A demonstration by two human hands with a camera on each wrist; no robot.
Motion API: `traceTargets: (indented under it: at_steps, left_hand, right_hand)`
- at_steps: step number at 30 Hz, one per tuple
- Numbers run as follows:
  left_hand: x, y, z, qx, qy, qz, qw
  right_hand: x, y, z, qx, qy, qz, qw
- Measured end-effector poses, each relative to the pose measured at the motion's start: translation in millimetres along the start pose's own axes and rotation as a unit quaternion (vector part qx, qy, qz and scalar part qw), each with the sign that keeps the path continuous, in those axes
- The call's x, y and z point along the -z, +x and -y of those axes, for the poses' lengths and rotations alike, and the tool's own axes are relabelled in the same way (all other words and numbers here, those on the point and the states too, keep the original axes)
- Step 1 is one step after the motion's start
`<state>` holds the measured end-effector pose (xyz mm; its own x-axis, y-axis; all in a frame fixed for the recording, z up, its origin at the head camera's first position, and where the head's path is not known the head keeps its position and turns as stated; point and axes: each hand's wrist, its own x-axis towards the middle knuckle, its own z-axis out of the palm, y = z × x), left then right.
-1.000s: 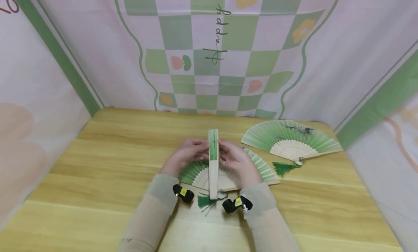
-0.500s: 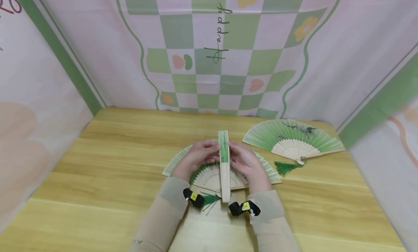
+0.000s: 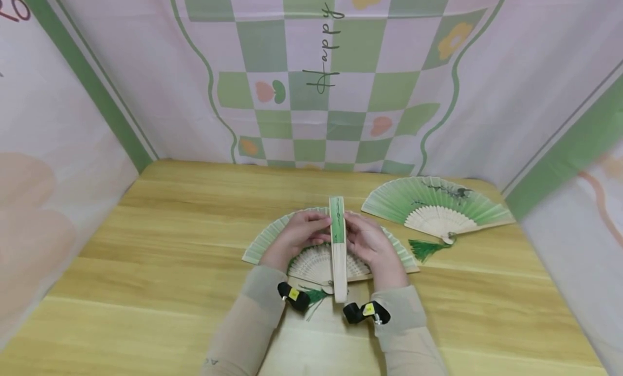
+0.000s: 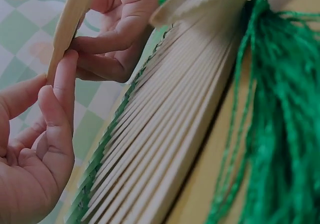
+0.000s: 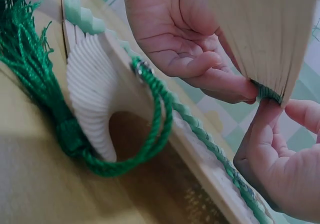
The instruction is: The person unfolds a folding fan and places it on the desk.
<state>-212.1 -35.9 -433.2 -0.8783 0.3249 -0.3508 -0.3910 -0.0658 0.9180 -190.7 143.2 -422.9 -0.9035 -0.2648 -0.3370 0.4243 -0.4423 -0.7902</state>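
Observation:
Both hands hold a folded hand fan (image 3: pixel 339 257) on end over the table, green at its far end and pale wood nearer me. My left hand (image 3: pixel 296 235) pinches its left side, and my right hand (image 3: pixel 371 242) grips the right side opposite. In the right wrist view the fan's sticks (image 5: pixel 265 29) lie packed together, with a strip of green cloth between the fingertips. Below the hands a spread green fan (image 3: pixel 260 243) lies on the table, partly hidden by them. Its green tassel (image 4: pixel 280 119) hangs close to the left wrist camera.
At the back right lies another spread green fan (image 3: pixel 438 205) with a dark branch print and a green tassel (image 3: pixel 424 250). The wooden table (image 3: pixel 160 246) meets a checkered cloth backdrop (image 3: pixel 336 94) behind and hanging cloths at both sides.
Both hands have moved a little to the right with the folded fan, mostly in the first half second. More of the spread fan's left side now shows. The grips look the same.

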Motion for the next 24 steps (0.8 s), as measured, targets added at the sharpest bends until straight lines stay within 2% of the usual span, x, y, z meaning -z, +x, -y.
traceTargets:
  at_steps: [7,24]
  left_hand:
    - [-0.7,1.3,3.3,-0.003,0.003,0.001,1.0]
    - [1.8,-0.7,4.9,-0.004,-0.007,0.0,1.0]
  right_hand:
    - [3.2,-0.9,-0.4,-0.014,0.007,-0.002,0.9999]
    - [2.6,-1.8,-1.3,-0.005,0.0,-0.002,1.0]
